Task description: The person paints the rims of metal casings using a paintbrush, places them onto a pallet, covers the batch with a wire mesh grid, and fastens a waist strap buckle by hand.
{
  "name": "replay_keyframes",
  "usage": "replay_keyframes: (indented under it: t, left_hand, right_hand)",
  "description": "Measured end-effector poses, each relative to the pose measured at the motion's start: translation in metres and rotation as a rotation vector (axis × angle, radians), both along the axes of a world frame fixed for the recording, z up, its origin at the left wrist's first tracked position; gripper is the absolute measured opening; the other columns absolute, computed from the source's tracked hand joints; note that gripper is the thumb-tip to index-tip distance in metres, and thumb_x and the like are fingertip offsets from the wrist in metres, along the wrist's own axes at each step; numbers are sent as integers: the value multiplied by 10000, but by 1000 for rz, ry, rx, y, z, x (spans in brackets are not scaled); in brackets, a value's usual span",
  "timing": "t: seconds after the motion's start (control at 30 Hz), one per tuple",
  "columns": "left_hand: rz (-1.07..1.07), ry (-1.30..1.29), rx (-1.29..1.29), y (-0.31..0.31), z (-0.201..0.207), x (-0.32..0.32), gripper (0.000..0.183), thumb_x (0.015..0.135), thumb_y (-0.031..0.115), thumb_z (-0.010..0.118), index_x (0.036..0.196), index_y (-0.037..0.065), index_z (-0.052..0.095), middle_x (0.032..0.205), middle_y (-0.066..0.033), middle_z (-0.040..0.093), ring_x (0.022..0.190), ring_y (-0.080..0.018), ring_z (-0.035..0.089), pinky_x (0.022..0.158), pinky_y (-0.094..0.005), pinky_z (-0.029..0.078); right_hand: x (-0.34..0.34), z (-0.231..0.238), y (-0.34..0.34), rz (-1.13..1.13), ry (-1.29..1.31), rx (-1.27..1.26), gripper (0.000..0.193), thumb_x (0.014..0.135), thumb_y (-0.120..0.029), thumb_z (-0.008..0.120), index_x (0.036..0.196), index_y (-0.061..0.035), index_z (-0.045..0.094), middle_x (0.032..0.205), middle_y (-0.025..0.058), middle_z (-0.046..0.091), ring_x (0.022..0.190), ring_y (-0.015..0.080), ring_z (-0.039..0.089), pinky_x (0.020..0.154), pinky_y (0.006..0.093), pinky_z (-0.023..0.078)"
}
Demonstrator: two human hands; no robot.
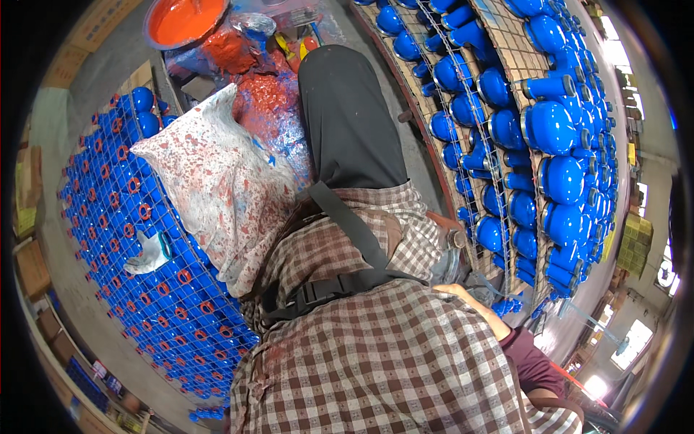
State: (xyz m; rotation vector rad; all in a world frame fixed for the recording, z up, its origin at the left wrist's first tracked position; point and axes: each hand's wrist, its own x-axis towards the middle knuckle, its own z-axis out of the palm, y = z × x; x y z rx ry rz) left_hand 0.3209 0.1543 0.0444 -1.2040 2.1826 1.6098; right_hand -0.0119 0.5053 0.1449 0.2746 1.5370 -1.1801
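My right forearm (495, 323), bare below a maroon sleeve (533, 358), reaches back beside my hip. The hand at its end (452, 291) is mostly hidden by my checked apron (376, 354), so its fingers do not show. Close to it are a greyish, crumpled-looking object (447, 266) and a round, brownish cap-like piece (456, 238). My left hand is out of sight. A pale work glove with a teal cuff (150, 254) lies on the left wire rack. Over my left leg is a white cloth (217, 177) spattered with red.
Glossy blue rounded parts (553, 129) fill tilted mesh racks at right. Blue parts with red rings (144, 211) cover the left wire rack. A basin of orange-red paint (184, 23) stands ahead, beside a red-and-blue smeared surface (267, 101). Cardboard boxes (94, 25) stand far left.
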Motion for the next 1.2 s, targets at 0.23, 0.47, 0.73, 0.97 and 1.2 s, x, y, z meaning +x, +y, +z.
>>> replay_keyframes:
  t: [0.23,0.47,0.73,0.97,1.2]
  left_hand:
    - [-125,-4,-2,-7,-16,-12,260,943,199,518,869,4,674,800,-102,654,785,-184,649,731,-312,515]
    - [-241,-20,-38,-15,-20,-21,251,940,192,523,875,4,675,808,-104,656,793,-186,653,735,-313,518]
    - [-281,-94,-58,-13,-10,-1,240,937,185,529,882,4,676,816,-105,659,803,-189,657,740,-314,522]
    - [-262,-185,-57,6,1,33,231,935,179,534,888,4,677,823,-107,661,811,-191,660,744,-315,526]
    - [-294,-193,-77,14,-4,36,222,933,172,539,894,4,678,830,-108,663,819,-193,664,749,-316,529]
  right_hand:
    - [34,-81,38,252,587,506,272,701,-11,745,938,-20,612,829,138,625,661,217,611,612,326,480]
    - [-5,7,-10,430,681,-7,262,815,-200,588,802,61,572,800,252,597,716,410,599,623,432,461]
    - [-31,-22,15,364,504,-194,235,790,-167,556,653,14,496,599,89,489,597,217,434,590,364,371]
    - [-38,-32,-47,0,-207,-280,216,803,-218,507,767,-9,544,732,30,546,695,105,458,626,255,368]
    - [-47,-57,-100,-5,-147,-158,232,976,-214,546,965,10,606,634,-24,508,467,13,365,431,166,264]
